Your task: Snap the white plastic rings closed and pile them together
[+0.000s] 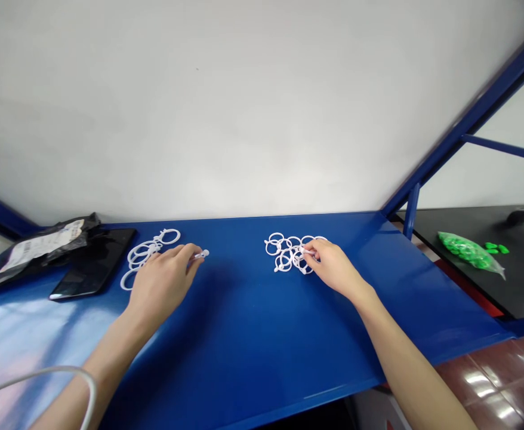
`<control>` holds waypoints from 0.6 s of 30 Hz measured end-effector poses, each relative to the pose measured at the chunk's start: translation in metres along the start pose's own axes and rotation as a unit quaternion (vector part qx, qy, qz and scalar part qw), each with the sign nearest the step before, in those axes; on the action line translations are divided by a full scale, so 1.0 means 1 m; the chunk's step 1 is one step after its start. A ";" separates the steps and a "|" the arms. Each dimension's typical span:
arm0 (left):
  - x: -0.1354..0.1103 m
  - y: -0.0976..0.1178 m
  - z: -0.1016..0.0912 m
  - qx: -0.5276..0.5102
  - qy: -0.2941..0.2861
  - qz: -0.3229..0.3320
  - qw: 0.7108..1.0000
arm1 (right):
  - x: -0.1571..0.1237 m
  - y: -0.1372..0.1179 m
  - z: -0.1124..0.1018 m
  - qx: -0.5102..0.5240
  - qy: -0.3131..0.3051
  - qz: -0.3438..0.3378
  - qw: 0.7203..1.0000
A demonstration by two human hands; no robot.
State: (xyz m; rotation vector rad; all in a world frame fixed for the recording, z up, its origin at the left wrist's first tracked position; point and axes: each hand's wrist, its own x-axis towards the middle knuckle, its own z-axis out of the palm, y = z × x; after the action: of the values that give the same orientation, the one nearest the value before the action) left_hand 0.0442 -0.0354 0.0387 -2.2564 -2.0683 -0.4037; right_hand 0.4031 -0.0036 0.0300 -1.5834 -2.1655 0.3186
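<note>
Thin white cable (67, 369) loops at lower left while our left hand (166, 272) and right hand (335, 267) each pinch a white plastic-looking ring (205, 254), probably light, stiff, best taken by its rim.

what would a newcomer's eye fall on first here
Probably the right-hand cluster of white rings, bright against the blue table, with the right hand pinching at it. Next, the left hand holding a small white piece near more rings at left. Then the bag of bright green pieces on the dark table at far right.
</note>
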 end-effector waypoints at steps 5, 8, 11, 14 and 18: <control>0.000 0.002 0.002 -0.003 -0.017 0.001 1.000 | -0.001 0.003 -0.004 -0.057 0.062 -0.025 0.996; 0.000 0.004 0.003 -0.006 -0.026 0.000 1.000 | -0.004 0.000 -0.010 -0.052 0.077 -0.037 0.995; 0.000 0.004 0.005 -0.001 -0.035 0.002 0.999 | -0.007 -0.008 -0.014 -0.037 0.051 -0.078 0.995; 0.000 0.004 0.009 -0.001 -0.048 0.004 0.999 | -0.009 -0.014 -0.012 -0.050 0.017 -0.113 0.992; -0.001 0.005 0.013 -0.004 -0.073 0.005 0.997 | -0.008 -0.013 -0.002 -0.072 -0.001 -0.116 0.991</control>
State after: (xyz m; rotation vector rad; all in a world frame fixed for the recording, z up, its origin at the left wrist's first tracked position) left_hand 0.0514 -0.0337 0.0266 -2.3667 -2.1237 -0.2556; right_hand 0.3951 -0.0153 0.0352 -1.3833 -2.3912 0.0924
